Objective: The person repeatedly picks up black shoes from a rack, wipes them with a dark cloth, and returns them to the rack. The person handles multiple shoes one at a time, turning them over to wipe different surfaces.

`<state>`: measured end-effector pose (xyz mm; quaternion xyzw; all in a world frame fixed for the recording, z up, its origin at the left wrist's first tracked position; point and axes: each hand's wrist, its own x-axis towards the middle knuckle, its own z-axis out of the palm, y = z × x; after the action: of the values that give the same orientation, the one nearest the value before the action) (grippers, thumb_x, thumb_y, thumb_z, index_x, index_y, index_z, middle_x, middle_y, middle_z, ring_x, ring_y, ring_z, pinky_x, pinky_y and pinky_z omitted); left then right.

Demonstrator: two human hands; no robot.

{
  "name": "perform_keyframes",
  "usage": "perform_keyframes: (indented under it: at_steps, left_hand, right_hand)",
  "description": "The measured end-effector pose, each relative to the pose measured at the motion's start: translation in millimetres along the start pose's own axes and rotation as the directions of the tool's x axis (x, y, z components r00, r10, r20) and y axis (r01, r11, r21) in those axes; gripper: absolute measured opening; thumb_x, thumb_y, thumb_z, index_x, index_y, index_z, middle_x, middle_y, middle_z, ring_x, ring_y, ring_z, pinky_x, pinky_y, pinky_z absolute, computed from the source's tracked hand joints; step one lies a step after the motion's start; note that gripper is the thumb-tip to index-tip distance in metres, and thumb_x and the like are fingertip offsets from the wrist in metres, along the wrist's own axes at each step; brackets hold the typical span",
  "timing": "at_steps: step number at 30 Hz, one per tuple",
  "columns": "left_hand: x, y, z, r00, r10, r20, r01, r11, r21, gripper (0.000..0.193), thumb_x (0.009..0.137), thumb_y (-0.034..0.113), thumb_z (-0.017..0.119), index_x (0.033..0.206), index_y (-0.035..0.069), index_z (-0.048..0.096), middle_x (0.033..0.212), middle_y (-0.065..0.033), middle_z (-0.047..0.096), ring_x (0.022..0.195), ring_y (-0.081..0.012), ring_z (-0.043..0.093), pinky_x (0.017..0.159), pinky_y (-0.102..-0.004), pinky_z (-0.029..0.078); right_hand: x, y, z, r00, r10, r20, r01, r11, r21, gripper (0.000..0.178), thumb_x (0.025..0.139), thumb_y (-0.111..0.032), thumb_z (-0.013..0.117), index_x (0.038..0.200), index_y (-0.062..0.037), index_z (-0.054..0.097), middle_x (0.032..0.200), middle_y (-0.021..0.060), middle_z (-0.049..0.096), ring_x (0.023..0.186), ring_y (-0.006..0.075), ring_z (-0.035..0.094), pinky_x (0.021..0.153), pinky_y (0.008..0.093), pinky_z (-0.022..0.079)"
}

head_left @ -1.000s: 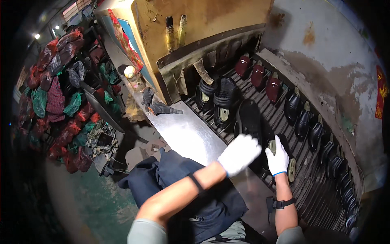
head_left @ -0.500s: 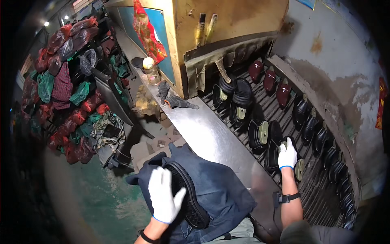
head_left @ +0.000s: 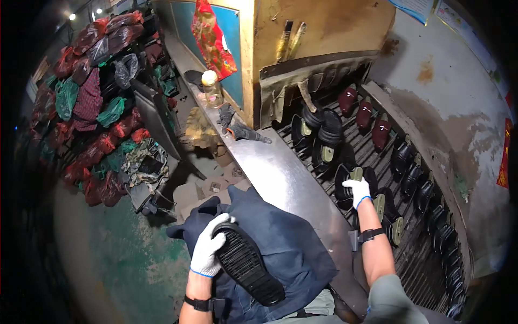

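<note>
My left hand (head_left: pixel 208 247), in a white knit glove, is closed on one end of a black rubber shoe sole (head_left: pixel 249 265) with cross ribs. The sole lies over the dark blue cloth (head_left: pixel 294 237) on my lap. Out to the right, my gloved right hand (head_left: pixel 358 193) has its fingers closed at a black shoe (head_left: pixel 342 190) with a pale green block (head_left: pixel 356 174) in its opening. That shoe sits on the slatted rack. Just nearer stand more black shoes, one with another pale green block (head_left: pixel 380 207).
A bare metal ledge (head_left: pixel 278 173) runs between my lap and the slatted rack (head_left: pixel 402 245). Dark grey gloves (head_left: pixel 245 133) and a jar (head_left: pixel 213 94) rest on it. Maroon shoes (head_left: pixel 381 134) and black shoes (head_left: pixel 425 189) line the far side. Bagged bundles (head_left: pixel 110 143) are piled left.
My left hand has gone from lying open beside the sole to gripping its end, and the ribbed face now shows more. My right hand has moved farther along the rack to another shoe.
</note>
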<state>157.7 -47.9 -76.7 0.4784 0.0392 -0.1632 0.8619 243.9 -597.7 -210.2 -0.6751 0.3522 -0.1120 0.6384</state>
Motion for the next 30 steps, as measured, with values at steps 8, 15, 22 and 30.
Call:
perform_keyframes:
  at_steps: [8,15,22,30]
  left_hand:
    - [8,-12,-3,0.961,-0.107,0.255,0.178,0.945,-0.276,0.07,0.105,0.029,0.08,0.163,0.007,0.047,0.172,-0.0268,0.046,0.16,-0.0407,0.046,0.129,-0.0522,0.045]
    - [8,-13,4,0.951,-0.139,0.276,0.186,0.971,-0.151,0.074,0.098,0.025,0.087,0.161,0.011,0.049,0.177,-0.0188,0.043,0.162,-0.0358,0.046,0.13,-0.0483,0.043]
    - [8,1,27,0.934,-0.052,0.353,0.138,0.966,-0.221,0.058,0.111,0.036,0.072,0.157,0.006,0.052,0.153,-0.0213,0.066,0.143,-0.0343,0.064,0.124,-0.0459,0.049]
    - [18,85,32,0.87,0.344,0.354,-0.396,0.914,0.084,0.07,0.112,0.051,0.066,0.159,0.002,0.051,0.147,-0.0189,0.069,0.135,-0.0295,0.067,0.119,-0.0449,0.052]
  right_hand:
    - [-9,28,-58,0.939,0.207,0.276,-0.326,0.792,0.516,0.035,0.089,-0.017,0.074,0.121,-0.0026,0.075,0.116,0.0169,0.08,0.105,0.0364,0.078,0.1,0.058,0.062]
    - [-220,-41,1,0.719,-0.302,0.626,-0.482,0.431,0.762,0.127,0.084,-0.059,0.092,0.179,-0.0091,0.025,0.178,0.0289,0.034,0.16,0.0618,0.032,0.132,0.0807,0.02]
    - [-275,-78,66,0.51,-0.165,0.844,-0.691,0.506,0.516,0.121,0.076,-0.042,0.094,0.169,0.0068,0.034,0.164,0.0297,0.052,0.147,0.0531,0.055,0.13,0.0744,0.035]
    - [-343,-75,51,0.604,-0.32,0.73,0.032,0.925,0.379,0.112,0.08,-0.021,0.096,0.172,0.0012,0.036,0.167,0.0212,0.053,0.151,0.0354,0.057,0.128,0.0512,0.045]
